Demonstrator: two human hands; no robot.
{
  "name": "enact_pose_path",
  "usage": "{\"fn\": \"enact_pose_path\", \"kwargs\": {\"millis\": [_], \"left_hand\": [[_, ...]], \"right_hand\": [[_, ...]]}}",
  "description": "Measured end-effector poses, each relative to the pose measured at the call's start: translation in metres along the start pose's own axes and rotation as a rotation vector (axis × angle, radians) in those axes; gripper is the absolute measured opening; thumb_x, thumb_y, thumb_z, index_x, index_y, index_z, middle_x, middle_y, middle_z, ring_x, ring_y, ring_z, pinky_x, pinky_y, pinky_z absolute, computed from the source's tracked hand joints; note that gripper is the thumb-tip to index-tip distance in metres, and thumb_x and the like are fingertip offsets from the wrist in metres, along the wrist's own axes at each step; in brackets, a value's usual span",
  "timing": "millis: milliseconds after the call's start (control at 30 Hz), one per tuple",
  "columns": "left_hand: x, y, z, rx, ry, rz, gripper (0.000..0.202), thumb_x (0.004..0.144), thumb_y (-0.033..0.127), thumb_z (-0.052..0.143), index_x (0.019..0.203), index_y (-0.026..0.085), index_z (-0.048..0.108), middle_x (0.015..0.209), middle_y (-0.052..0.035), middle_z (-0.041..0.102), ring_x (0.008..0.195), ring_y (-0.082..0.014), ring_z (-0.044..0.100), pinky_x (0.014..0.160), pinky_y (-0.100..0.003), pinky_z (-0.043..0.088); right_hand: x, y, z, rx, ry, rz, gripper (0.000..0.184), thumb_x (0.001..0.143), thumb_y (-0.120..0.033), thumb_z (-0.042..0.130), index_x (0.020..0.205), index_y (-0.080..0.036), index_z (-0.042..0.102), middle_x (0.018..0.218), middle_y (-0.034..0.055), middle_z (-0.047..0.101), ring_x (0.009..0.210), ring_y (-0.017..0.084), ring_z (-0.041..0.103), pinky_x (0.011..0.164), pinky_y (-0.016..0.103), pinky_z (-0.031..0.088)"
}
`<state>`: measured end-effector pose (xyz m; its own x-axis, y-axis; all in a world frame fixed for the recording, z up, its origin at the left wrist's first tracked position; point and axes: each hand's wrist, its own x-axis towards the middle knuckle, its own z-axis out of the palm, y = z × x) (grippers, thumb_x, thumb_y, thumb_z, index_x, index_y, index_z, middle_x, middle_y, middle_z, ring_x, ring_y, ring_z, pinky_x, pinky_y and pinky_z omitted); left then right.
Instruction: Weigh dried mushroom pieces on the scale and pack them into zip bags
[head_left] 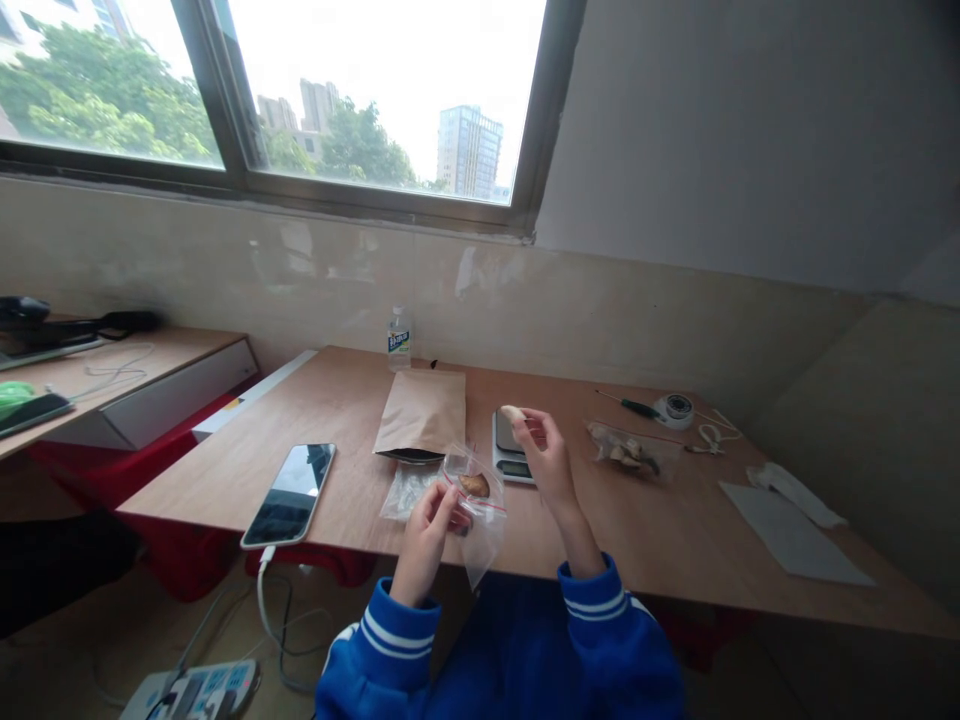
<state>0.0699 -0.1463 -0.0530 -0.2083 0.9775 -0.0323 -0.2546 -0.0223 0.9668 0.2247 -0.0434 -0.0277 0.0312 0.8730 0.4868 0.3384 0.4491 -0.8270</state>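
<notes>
We read this as a makeshift weighing-and-packing room in a city building: bare plywood table (675, 530), a digital scale (508, 452) just beside the right hand (546, 458) pinching a pale piece (511, 412), a clear zip bag (480, 520) in the left hand (426, 528), a kraft pouch (421, 412) beyond it, tower blocks through the window (375, 100) far ahead

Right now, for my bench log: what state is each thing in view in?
left hand: holds the clear zip bag, one brown piece inside
right hand: pinches a pale piece above the scale
scale: flat on table, display unreadable
kraft pouch: lying flat, mouth looks open
phone: screen dark, cable plugged in
water bottle: upright
second bag: lying flat, holds pieces
</notes>
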Motion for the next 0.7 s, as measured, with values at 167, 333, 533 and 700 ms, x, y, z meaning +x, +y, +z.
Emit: {"fn": "enact_pose_path", "kwargs": {"millis": [167, 333, 533, 700], "left_hand": [[0.002, -0.004, 0.0, -0.05, 0.041, 0.022, 0.04, 0.068, 0.055, 0.065, 0.069, 0.017, 0.052, 0.061, 0.0031, 0.057, 0.058, -0.0116, 0.058, 0.059, -0.024, 0.049], [0.004, -0.007, -0.003, -0.044, 0.041, 0.015, 0.04, 0.068, 0.055, 0.065, 0.071, 0.017, 0.052, 0.062, 0.0025, 0.059, 0.058, -0.0118, 0.058, 0.059, -0.023, 0.049], [0.004, -0.006, -0.003, -0.026, 0.033, 0.002, 0.042, 0.066, 0.057, 0.066, 0.07, 0.017, 0.053, 0.06, 0.0024, 0.058, 0.058, -0.0126, 0.058, 0.057, -0.023, 0.048], [0.004, -0.007, -0.004, -0.008, 0.035, -0.013, 0.041, 0.066, 0.056, 0.066, 0.07, 0.017, 0.053, 0.062, 0.0018, 0.059, 0.059, -0.0131, 0.059, 0.057, -0.024, 0.048]], "right_hand": [[0.007, 0.011, -0.006, -0.142, -0.066, -0.102, 0.039, 0.091, -0.046, 0.04, 0.106, -0.019, 0.063, 0.112, 0.0104, 0.063, 0.107, 0.022, 0.054, 0.094, 0.04, 0.04], [0.038, 0.088, 0.002, -0.466, 0.022, -0.078, 0.037, 0.082, -0.032, 0.051, 0.114, -0.015, 0.06, 0.12, 0.0158, 0.056, 0.117, 0.028, 0.046, 0.099, 0.049, 0.033], [0.049, 0.119, -0.003, -0.497, -0.058, -0.043, 0.024, 0.079, -0.022, 0.052, 0.095, -0.016, 0.068, 0.095, 0.0115, 0.064, 0.091, 0.024, 0.057, 0.086, 0.041, 0.043], [0.043, 0.105, -0.025, -0.369, 0.143, -0.063, 0.033, 0.086, -0.034, 0.045, 0.103, -0.013, 0.064, 0.098, 0.0131, 0.064, 0.089, 0.022, 0.058, 0.081, 0.037, 0.046]]}}
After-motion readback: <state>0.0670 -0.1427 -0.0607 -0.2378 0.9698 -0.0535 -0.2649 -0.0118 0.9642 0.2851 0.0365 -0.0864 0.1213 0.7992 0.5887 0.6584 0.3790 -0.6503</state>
